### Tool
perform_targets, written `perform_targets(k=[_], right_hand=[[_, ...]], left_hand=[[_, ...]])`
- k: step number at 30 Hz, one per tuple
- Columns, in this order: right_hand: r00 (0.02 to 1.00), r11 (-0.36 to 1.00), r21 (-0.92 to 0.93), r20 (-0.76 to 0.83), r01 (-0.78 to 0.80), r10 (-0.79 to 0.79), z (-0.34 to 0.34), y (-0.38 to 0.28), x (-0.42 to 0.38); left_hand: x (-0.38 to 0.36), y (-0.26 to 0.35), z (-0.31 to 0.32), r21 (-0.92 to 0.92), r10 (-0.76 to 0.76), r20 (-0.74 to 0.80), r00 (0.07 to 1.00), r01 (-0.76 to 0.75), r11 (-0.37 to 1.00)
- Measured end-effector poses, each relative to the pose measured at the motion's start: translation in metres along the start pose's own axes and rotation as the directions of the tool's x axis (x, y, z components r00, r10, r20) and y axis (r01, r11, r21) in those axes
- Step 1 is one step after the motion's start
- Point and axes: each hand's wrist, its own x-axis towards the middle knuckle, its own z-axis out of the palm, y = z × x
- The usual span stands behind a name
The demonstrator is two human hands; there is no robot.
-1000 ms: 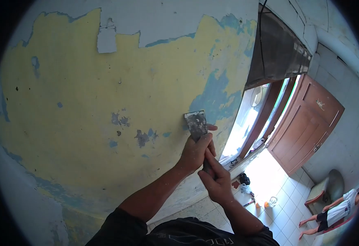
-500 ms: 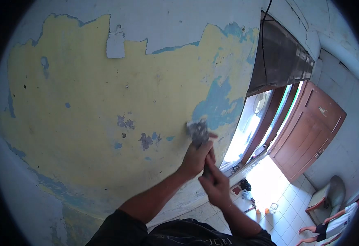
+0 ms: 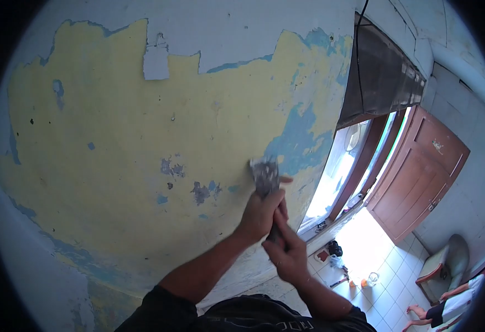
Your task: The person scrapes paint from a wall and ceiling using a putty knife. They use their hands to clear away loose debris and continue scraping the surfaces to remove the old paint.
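Observation:
A wide-bladed paint scraper (image 3: 265,172), its blade mottled grey and white, lies against a wall (image 3: 115,182) of yellow paint. Its blade edge is beside a patch of exposed blue paint (image 3: 297,141). High on the handle, my left hand (image 3: 262,214) is wrapped around it. Lower down, my right hand (image 3: 288,255) grips the handle's end. Whether the blade edge presses on the wall or hovers just off it is hard to tell.
To the right are a bright window (image 3: 346,149), a dark hanging cover (image 3: 383,69) and a brown door (image 3: 419,171). Small items, including a clear jar (image 3: 373,278), stand on the tiled floor (image 3: 394,301). A chair (image 3: 436,271) and a seated person (image 3: 455,307) are lower right.
The scraper and both hands have shifted slightly left; the hands are also a little lower. Both hands keep their hold on the handle.

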Motion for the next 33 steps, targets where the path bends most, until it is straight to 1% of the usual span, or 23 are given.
perform_targets(k=[1, 2, 4, 5, 6, 8, 9, 10, 12, 13, 14, 16, 17, 18, 20, 21, 22, 24, 25, 26, 28, 29, 33], right_hand=[[0.997, 0.996, 0.031, -0.007, -0.078, 0.078, -0.001, -0.011, 0.008], [0.997, 0.996, 0.028, -0.008, -0.080, 0.081, -0.003, -0.018, 0.014], [0.995, 0.984, 0.149, -0.005, -0.101, 0.103, -0.008, -0.025, 0.020], [1.000, 1.000, 0.015, -0.023, 0.015, -0.014, -0.010, -0.020, 0.017], [0.999, 1.000, 0.015, -0.026, 0.019, -0.019, -0.010, -0.009, 0.009], [0.986, 0.983, -0.095, -0.034, 0.160, -0.164, -0.008, 0.017, -0.006], [0.990, 0.991, -0.033, -0.044, 0.131, -0.133, -0.009, 0.025, -0.004], [0.990, 0.990, -0.036, -0.050, 0.133, -0.135, -0.013, 0.017, 0.003], [0.991, 0.993, 0.019, -0.070, -0.113, 0.114, -0.023, -0.011, 0.030], [0.994, 0.972, 0.228, -0.076, -0.055, 0.074, -0.025, -0.018, 0.040], [0.995, 0.972, 0.228, -0.074, -0.050, 0.069, -0.027, -0.025, 0.039], [0.996, 0.992, 0.108, -0.065, -0.060, 0.068, -0.035, -0.035, 0.034], [0.985, 0.985, -0.052, -0.055, 0.162, -0.165, -0.035, -0.027, 0.029], [0.983, 0.984, -0.049, -0.057, 0.170, -0.173, -0.035, -0.027, 0.023], [1.000, 0.987, 0.161, 0.003, -0.003, 0.003, -0.037, -0.041, 0.010], [0.999, 0.981, 0.190, 0.023, -0.039, 0.035, -0.039, -0.052, 0.009], [0.999, 0.981, 0.190, 0.026, -0.040, 0.036, -0.040, -0.056, 0.006], [0.996, 0.977, 0.196, 0.027, 0.079, -0.085, -0.040, -0.055, -0.001], [1.000, 0.956, 0.292, 0.000, -0.012, 0.013, -0.037, -0.049, -0.007], [1.000, 0.957, 0.290, 0.003, -0.011, 0.011, -0.040, -0.048, 0.004], [0.978, 0.959, 0.193, 0.022, -0.208, 0.208, -0.046, -0.046, 0.029], [0.996, 0.972, 0.218, 0.005, -0.084, 0.085, -0.041, -0.041, 0.033], [0.994, 0.954, 0.282, -0.013, -0.104, 0.112, -0.041, -0.042, 0.023]], left_hand=[[0.008, 0.011, 0.002, 0.030, 0.038, 0.008, 0.999, -0.038, 0.999], [0.014, 0.016, 0.004, 0.026, 0.036, 0.009, 0.999, -0.037, 0.999], [0.023, 0.021, 0.009, -0.024, 0.091, 0.028, 0.995, -0.091, 0.996], [0.019, 0.012, 0.008, 0.014, 0.095, 0.026, 0.995, -0.096, 0.995], [0.011, 0.000, 0.007, 0.015, 0.098, 0.030, 0.995, -0.099, 0.995], [0.000, -0.017, 0.006, -0.009, 0.008, -0.014, 1.000, -0.008, 1.000], [0.002, -0.018, 0.007, -0.013, -0.003, -0.016, 1.000, 0.003, 1.000], [0.011, -0.012, 0.009, -0.013, -0.003, -0.009, 1.000, 0.003, 1.000], [0.039, 0.010, 0.014, 0.035, 0.121, 0.035, 0.992, -0.122, 0.992], [0.051, 0.020, 0.019, 0.046, 0.198, 0.052, 0.979, -0.200, 0.979], [0.052, 0.019, 0.023, 0.047, 0.203, 0.052, 0.978, -0.205, 0.978], [0.048, 0.012, 0.028, -0.078, 0.171, 0.016, 0.985, -0.169, 0.982], [0.034, 0.015, 0.030, -0.089, 0.116, 0.005, 0.993, -0.115, 0.989], [0.026, 0.016, 0.033, -0.084, 0.122, 0.009, 0.992, -0.121, 0.989], [0.016, 0.023, 0.038, -0.116, 0.116, 0.022, 0.993, -0.113, 0.987], [0.015, 0.032, 0.040, -0.132, 0.089, 0.044, 0.995, -0.082, 0.988], [0.012, 0.033, 0.041, -0.132, 0.089, 0.041, 0.995, -0.083, 0.988], [0.008, 0.030, 0.044, -0.061, 0.065, 0.074, 0.995, -0.061, 0.996], [0.006, 0.025, 0.043, -0.067, 0.040, 0.075, 0.996, -0.034, 0.997], [0.017, 0.021, 0.038, -0.068, 0.042, 0.074, 0.996, -0.037, 0.997], [0.042, 0.014, 0.028, 0.027, 0.164, 0.045, 0.985, -0.166, 0.986], [0.044, 0.021, 0.033, -0.103, 0.069, 0.022, 0.997, -0.066, 0.992], [0.034, 0.016, 0.039, -0.104, 0.084, 0.002, 0.996, -0.083, 0.991]])
